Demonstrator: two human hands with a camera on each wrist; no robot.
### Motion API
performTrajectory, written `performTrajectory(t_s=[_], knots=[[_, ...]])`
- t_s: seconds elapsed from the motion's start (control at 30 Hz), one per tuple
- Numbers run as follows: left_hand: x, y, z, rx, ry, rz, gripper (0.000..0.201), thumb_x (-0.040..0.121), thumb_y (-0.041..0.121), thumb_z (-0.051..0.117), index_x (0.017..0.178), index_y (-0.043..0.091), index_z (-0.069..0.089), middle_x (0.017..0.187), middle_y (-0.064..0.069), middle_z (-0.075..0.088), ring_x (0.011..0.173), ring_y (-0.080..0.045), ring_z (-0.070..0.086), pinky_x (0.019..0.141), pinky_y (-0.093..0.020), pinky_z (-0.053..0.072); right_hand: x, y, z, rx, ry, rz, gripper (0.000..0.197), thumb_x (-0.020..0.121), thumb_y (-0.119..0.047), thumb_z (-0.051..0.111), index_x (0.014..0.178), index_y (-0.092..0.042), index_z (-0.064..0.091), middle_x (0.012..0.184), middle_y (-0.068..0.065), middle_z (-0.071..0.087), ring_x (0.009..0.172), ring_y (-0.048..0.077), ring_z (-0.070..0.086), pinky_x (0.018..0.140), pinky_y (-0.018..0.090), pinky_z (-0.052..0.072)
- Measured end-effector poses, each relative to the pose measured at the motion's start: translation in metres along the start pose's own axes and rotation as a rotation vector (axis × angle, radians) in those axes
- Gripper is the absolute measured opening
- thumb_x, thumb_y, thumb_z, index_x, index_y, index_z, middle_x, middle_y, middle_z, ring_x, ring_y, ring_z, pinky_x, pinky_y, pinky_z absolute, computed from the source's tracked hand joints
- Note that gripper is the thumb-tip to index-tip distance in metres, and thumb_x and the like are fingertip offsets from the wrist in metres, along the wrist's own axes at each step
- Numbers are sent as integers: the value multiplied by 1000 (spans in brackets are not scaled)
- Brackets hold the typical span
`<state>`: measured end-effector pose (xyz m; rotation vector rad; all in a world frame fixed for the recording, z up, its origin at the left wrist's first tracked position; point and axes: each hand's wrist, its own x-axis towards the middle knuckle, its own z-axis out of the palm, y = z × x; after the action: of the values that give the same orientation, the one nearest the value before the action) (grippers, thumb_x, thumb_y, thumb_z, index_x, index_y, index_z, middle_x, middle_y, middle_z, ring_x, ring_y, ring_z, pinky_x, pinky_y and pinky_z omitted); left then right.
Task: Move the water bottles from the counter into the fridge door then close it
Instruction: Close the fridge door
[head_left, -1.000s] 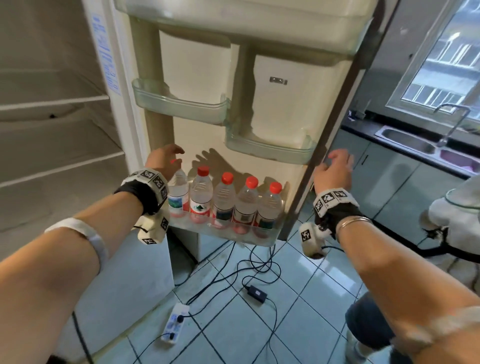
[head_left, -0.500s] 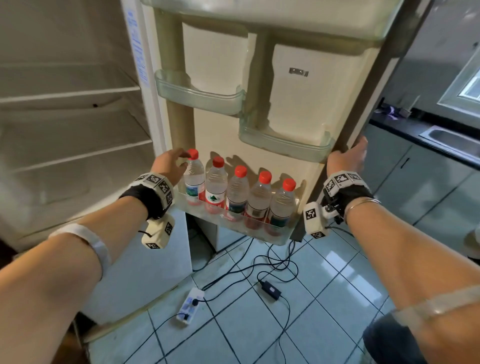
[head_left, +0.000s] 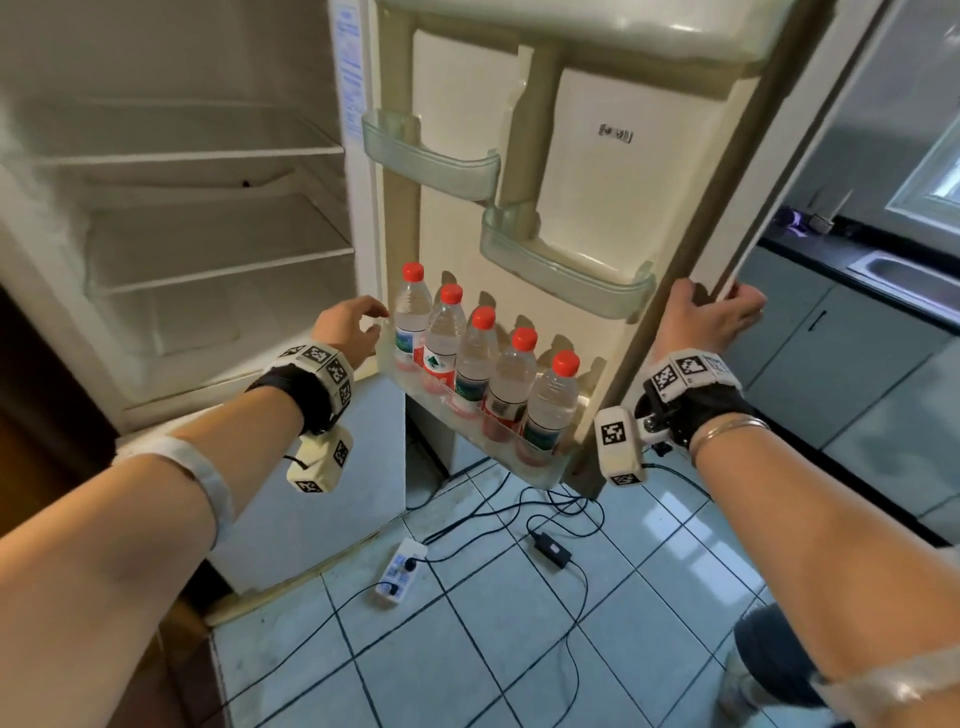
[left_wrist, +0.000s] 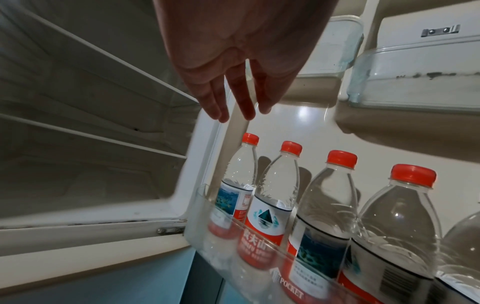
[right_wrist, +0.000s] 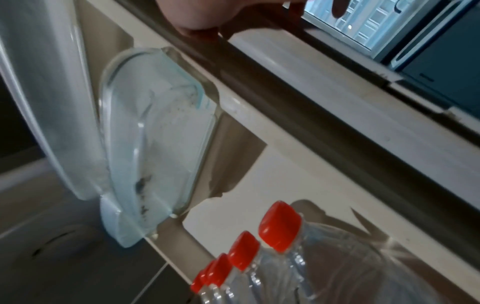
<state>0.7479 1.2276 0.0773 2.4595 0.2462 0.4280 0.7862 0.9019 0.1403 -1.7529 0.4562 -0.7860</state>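
Several clear water bottles (head_left: 470, 364) with red caps stand in a row in the bottom shelf (head_left: 540, 467) of the open fridge door (head_left: 587, 182). The same bottles (left_wrist: 327, 205) fill the left wrist view, and their caps (right_wrist: 280, 224) show in the right wrist view. My left hand (head_left: 353, 325) hovers just left of the leftmost bottle, fingers (left_wrist: 221, 98) straight and apart from it, holding nothing. My right hand (head_left: 711, 312) grips the door's outer edge (right_wrist: 285, 86), fingers curled around it.
The fridge interior (head_left: 182, 234) with bare wire shelves is open at the left. Two empty door bins (head_left: 431, 161) sit above the bottles. A power strip (head_left: 402, 571), an adapter and cables lie on the tiled floor. Grey cabinets and a sink (head_left: 904, 275) stand at the right.
My left hand has let go of the leftmost bottle and drawn back. My right hand has reached the door edge and curled around it. The view has shifted left.
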Motion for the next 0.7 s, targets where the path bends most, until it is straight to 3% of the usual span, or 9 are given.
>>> performTrajectory(t_s=[0.1,0.27,0.4,0.53,0.63,0.7], knots=[[-21,-9,-12,-10,13,-21,28,88,6,50,113,12,62,122,-8,64,116,-27,55,97,-33,40,-29,-8,-11,90,-35,42,39,83,-20,49,116,-10,32,103,10,50,81,27,52,69,27,34],[-57,-25,-28,-5,24,-38,28,87,6,51,112,10,62,121,-8,64,115,-28,55,97,-33,40,-85,-16,-23,30,-173,-100,59,81,-23,52,135,-12,28,131,10,43,101,21,47,78,24,32],[-79,-42,-44,21,35,-74,27,88,7,51,112,12,63,120,-11,65,114,-30,56,95,-34,42,-134,-25,-24,87,-270,-176,62,82,-25,55,136,-15,28,126,8,53,100,22,55,79,24,38],[-99,-62,-66,59,79,-92,27,89,7,50,113,11,62,121,-10,65,115,-30,56,98,-36,41,-180,-30,-15,230,-421,-265,66,74,-37,62,131,-22,32,121,4,60,99,21,64,83,35,54],[-113,-76,-85,90,113,-137,28,90,7,48,114,11,62,121,-9,64,115,-29,56,98,-34,41,-209,-40,-3,292,-519,-328,76,71,-35,72,134,-19,32,130,3,52,109,13,57,86,14,47],[-122,-86,-98,103,139,-176,28,90,7,48,114,11,61,122,-9,64,116,-29,55,97,-33,40,-228,-49,8,274,-554,-407,86,67,-35,77,138,-18,31,132,4,43,117,11,47,90,12,40]])
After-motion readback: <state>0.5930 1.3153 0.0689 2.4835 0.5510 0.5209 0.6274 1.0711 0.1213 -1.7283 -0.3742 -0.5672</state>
